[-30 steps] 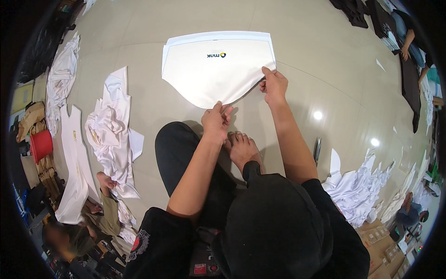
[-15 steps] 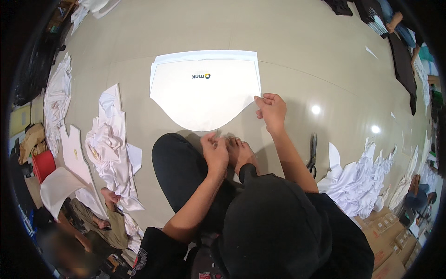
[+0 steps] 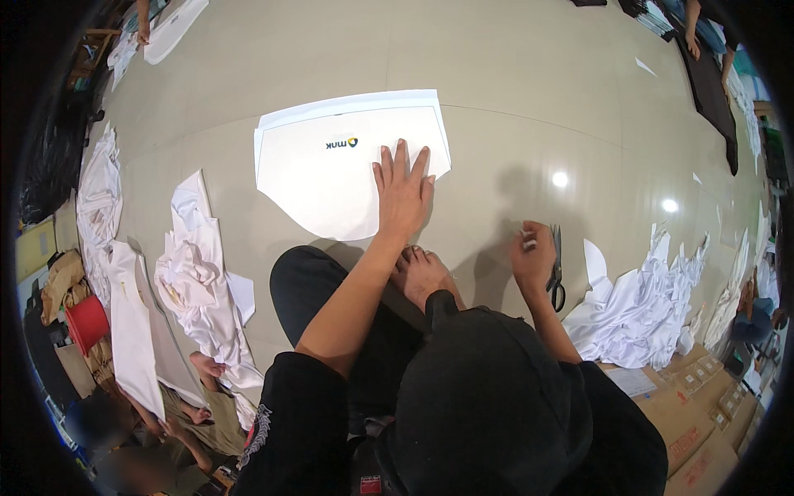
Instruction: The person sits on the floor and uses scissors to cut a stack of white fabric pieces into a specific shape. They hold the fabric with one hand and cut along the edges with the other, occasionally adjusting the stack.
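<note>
The cloth panel point(image 3: 306, 182) is white with a dark-and-yellow printed mark point(image 3: 340, 145), the scissors point(image 3: 557, 263) dark, the floor point(image 3: 496, 54) beige.

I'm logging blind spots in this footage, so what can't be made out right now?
- Head view: part of the white panel, covered by the left hand.
- Head view: whether the right hand holds anything; its own curl hides the palm.
- Head view: what lies beneath the black headwear, which blocks it.
- Head view: the rest of a co-worker's arm, cut off by the top edge.
</note>
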`<state>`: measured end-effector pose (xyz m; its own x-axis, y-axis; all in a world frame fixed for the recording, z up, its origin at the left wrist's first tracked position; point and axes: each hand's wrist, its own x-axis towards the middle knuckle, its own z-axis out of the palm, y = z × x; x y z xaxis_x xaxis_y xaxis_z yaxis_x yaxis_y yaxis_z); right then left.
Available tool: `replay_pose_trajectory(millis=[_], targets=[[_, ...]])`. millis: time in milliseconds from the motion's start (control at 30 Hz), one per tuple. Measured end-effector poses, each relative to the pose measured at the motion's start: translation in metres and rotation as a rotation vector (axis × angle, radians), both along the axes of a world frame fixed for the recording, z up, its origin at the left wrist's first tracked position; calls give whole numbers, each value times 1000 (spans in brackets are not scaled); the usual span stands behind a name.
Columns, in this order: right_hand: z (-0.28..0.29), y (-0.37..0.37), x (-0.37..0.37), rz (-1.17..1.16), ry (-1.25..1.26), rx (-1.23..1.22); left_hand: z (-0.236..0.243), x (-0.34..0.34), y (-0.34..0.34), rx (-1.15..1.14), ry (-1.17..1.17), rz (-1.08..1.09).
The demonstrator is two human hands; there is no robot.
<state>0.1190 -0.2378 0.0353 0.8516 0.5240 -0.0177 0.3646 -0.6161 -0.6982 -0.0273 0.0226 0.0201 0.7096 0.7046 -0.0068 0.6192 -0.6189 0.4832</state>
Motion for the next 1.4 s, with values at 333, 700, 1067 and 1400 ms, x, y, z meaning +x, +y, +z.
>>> replay_pose_trajectory(millis=[333,700,1067,1400], targets=[[1,-75,15,-53,-66,-79,-4,-2,-2,-4,-21,-20],[0,-75,18,-93,-27,-81,-6,-5,-9,4,-11,-58],[10,-90,17,-97,-110,-94,-10,-7,-12,54,-23,-76],[16,-126,-2,-99,-116,-305,-11,-8,-15,51,-47,-92]])
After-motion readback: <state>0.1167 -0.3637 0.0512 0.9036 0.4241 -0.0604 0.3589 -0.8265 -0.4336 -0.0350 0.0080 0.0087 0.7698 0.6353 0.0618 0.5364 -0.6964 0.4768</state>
